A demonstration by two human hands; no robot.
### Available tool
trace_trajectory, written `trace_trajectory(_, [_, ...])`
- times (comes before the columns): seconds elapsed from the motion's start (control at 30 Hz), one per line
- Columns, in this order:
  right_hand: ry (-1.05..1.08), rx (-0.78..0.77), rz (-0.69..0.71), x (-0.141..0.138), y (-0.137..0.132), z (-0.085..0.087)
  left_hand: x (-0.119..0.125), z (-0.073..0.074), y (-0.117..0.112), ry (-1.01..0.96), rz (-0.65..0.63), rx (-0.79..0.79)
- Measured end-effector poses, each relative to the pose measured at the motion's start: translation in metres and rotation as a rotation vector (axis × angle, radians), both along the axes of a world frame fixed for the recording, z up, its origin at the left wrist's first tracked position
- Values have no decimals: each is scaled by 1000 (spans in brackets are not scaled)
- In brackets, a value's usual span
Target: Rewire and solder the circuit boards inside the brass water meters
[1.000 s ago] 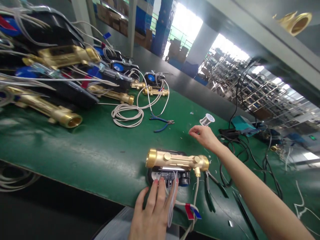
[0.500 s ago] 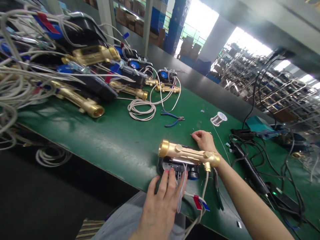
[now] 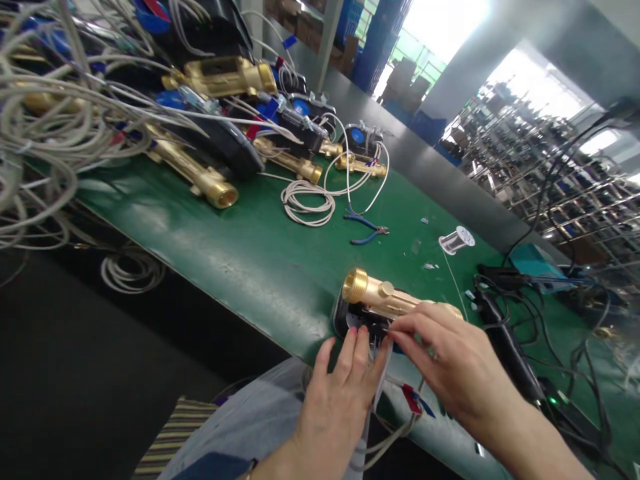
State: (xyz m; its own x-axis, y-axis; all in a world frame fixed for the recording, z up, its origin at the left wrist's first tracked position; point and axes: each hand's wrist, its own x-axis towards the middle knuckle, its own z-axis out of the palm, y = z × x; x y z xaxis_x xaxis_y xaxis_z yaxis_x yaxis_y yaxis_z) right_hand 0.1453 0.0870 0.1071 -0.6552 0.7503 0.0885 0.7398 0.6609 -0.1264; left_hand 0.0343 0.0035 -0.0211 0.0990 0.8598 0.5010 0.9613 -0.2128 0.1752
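The landmark is one brass meter body (image 3: 387,300), which lies on its side near the front edge of the green tabletop (image 3: 240,247) with its threaded end pointing left. A black housing (image 3: 350,320) sits under it, on the side facing the person.

The left hand (image 3: 345,393) lies flat and unclenched just in front of the meter. Its fingertips press on the housing, probably to stop the round body from rolling. A thin white wire (image 3: 377,387) runs from the housing between two of its fingers.

The right hand (image 3: 450,363) covers the meter's right end. Its fingertips are drawn to a pinch at the housing, and I cannot tell whether anything is between them.

Two tags, one red and one blue (image 3: 413,400), hang on a cable just right of the wire.

- **Beyond the meter:** one pair of blue-handled pliers (image 3: 367,230), one coil of white cable (image 3: 307,203) and one spool of fine wire (image 3: 456,240).
- **Right of the meter:** one black-handled tool (image 3: 505,340) among dark cords.
- **Far beyond and left of the meter:** a pile of similar meters (image 3: 225,77) with four brass bodies countable. Tangled cables may hide others.
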Motion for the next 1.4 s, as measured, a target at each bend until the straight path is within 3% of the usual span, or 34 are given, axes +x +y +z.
trace_trajectory(0.17, [-328, -71, -41, -17, 0, -14, 1, -1, 2, -60, -2, 25])
trace_trajectory(0.3, [-562, -166, -127, -34, 3, -6, 2, -2, 3, -91, 17, 55])
trace_trajectory(0.43, [-691, -223, -114, -47, 4, 0, 2, -3, 3, -111, 5, 50])
trace_trajectory(0.8, [-492, -46, -42, -32, 6, -16, 1, 0, 3, -53, -12, 25])
trace_trajectory(0.9, [-455, -83, -25, -28, 8, -19, -1, 1, 3, -35, -9, 28])
trace_trajectory(1.0, [-375, -129, -21, -26, 5, -16, -2, 1, 3, -14, -17, 14])
trace_trajectory(1.1, [-175, -20, -39, -16, -3, -3, -3, 0, 3, 11, -18, 16])
trace_trajectory(1.17, [-14, 105, -103, 1, -4, 10, -4, -1, 3, 24, -22, 14])
trace_trajectory(1.27, [119, 273, -357, 47, 5, 24, -5, -1, 3, 17, -49, 16])
trace_trajectory(1.33, [77, 305, -595, 86, 19, 25, -7, -2, 3, -11, -70, 32])
trace_trajectory(1.4, [-128, 237, -828, 125, 32, 18, -10, -2, 3, -36, -99, 23])
